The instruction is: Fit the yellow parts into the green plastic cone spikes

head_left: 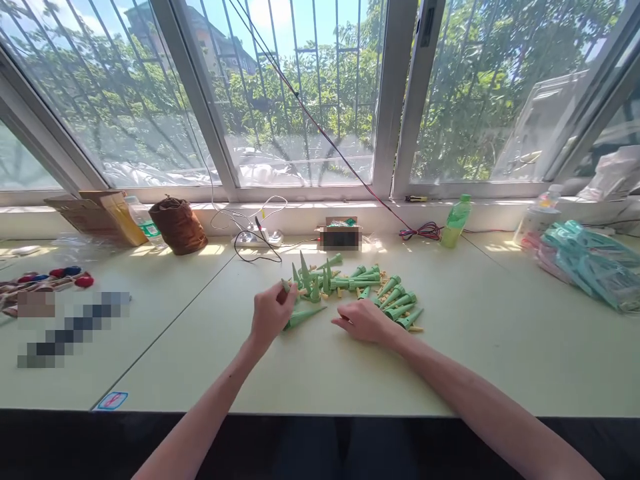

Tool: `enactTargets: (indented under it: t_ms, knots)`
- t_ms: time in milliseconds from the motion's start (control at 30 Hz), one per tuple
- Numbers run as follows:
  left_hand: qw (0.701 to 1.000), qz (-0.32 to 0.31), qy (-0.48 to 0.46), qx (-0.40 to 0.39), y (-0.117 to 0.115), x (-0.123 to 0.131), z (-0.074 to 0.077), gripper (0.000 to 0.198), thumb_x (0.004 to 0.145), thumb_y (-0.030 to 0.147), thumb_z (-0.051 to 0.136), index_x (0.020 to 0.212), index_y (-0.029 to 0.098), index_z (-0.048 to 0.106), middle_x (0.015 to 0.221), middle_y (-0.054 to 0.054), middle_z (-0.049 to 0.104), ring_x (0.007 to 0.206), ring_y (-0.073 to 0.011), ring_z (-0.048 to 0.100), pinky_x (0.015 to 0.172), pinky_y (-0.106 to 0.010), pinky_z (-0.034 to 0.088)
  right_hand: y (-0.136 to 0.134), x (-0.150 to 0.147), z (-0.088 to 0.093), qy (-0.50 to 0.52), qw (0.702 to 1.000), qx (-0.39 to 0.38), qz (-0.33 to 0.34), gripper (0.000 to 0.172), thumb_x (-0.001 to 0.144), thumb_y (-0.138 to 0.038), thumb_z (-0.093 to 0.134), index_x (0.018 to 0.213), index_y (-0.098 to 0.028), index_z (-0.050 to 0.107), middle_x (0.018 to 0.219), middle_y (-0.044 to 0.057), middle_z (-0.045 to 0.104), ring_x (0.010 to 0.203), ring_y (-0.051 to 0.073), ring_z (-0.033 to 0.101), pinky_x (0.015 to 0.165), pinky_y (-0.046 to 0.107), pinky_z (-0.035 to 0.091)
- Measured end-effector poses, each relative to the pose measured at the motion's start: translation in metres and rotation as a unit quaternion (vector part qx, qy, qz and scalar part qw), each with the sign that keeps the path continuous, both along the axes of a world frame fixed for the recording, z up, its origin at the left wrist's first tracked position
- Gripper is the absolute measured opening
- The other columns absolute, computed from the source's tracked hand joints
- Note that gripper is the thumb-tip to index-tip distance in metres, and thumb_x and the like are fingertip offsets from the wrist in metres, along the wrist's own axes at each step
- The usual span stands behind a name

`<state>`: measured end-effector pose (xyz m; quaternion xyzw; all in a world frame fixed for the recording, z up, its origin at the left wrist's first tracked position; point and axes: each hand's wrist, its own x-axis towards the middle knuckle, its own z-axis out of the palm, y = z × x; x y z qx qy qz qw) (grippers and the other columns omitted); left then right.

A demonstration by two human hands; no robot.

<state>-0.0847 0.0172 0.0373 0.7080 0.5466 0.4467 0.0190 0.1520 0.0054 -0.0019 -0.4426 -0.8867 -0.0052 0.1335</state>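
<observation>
Many green cone-shaped spikes with small tan pegs lie in a pile (355, 283) on the pale green table (320, 373); a few cones (305, 272) stand upright at its left. My left hand (273, 308) is closed at the pile's left edge, its fingers pinching a green spike (285, 285). One loose cone (305, 316) lies between my hands, pointing right. My right hand (364, 321) rests at the pile's near edge with fingers curled together; whatever they may hold is hidden. Right beside it, more cones (400, 300) lie in a slanted row.
A brown pouch (179, 225), a power strip (259, 237) with cables, a small box (341, 235) and a green bottle (455, 221) stand along the window side. Teal plastic items (590, 260) are at the right. Red and blue balls (84, 279) lie at the left.
</observation>
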Motion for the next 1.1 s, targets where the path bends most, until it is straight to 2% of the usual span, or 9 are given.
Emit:
enactTargets:
  t_ms: [67,167,500,733,967,1100]
  knots:
    - [0.999,0.030,0.009,-0.018,0.011,-0.013,0.006,0.043,0.085,0.043,0.056,0.053,0.017,0.043,0.047,0.006,0.031,0.049,-0.0086,0.027,0.051,-0.022,0.027,0.000,0.000,0.000,0.004,1.000,-0.003,-0.001,0.037,0.100,-0.041,0.048,0.076,-0.017,0.062,0.071,0.005,0.068,0.061,0.013,0.056,0.057,0.026,0.021]
    - [0.998,0.056,0.017,-0.027,0.021,-0.024,0.005,0.048,0.084,0.046,0.055,0.051,0.018,0.034,0.048,0.005,0.028,0.051,-0.0090,0.024,0.052,-0.023,0.026,-0.001,0.001,0.000,0.011,1.000,-0.003,-0.002,0.036,0.099,-0.039,0.049,0.074,-0.017,0.061,0.067,0.003,0.065,0.058,0.012,0.053,0.057,0.026,0.020]
    - [0.992,0.095,0.023,-0.081,0.020,-0.030,-0.010,0.052,0.084,0.050,0.052,0.050,0.019,0.028,0.048,0.004,0.028,0.053,-0.0110,0.020,0.055,-0.026,0.025,0.001,0.002,-0.003,0.026,1.000,-0.009,-0.004,0.034,0.098,-0.036,0.050,0.070,-0.017,0.057,0.064,0.001,0.060,0.055,0.011,0.045,0.057,0.026,0.018]
    - [0.987,0.095,0.030,-0.123,0.022,-0.033,-0.016,0.053,0.084,0.053,0.050,0.049,0.019,0.029,0.047,0.003,0.030,0.053,-0.0114,0.023,0.055,-0.026,0.025,0.000,0.002,-0.002,0.031,0.999,-0.014,-0.004,0.034,0.098,-0.035,0.049,0.070,-0.017,0.056,0.063,0.001,0.058,0.055,0.010,0.043,0.057,0.026,0.018]
    - [0.990,0.076,0.019,-0.118,0.025,-0.031,-0.014,0.051,0.082,0.052,0.052,0.047,0.019,0.037,0.043,0.002,0.038,0.050,-0.0112,0.034,0.053,-0.025,0.026,-0.001,0.002,0.000,0.030,0.999,-0.009,-0.006,0.035,0.098,-0.035,0.050,0.068,-0.017,0.054,0.061,-0.001,0.055,0.054,0.010,0.041,0.056,0.026,0.017]
    - [0.990,0.065,0.009,-0.127,0.026,-0.028,-0.013,0.052,0.083,0.054,0.051,0.047,0.018,0.038,0.043,0.002,0.043,0.049,-0.0105,0.034,0.054,-0.025,0.028,-0.001,0.003,-0.001,0.037,0.999,-0.005,-0.007,0.034,0.098,-0.034,0.050,0.068,-0.017,0.054,0.060,-0.001,0.053,0.053,0.010,0.040,0.056,0.026,0.017]
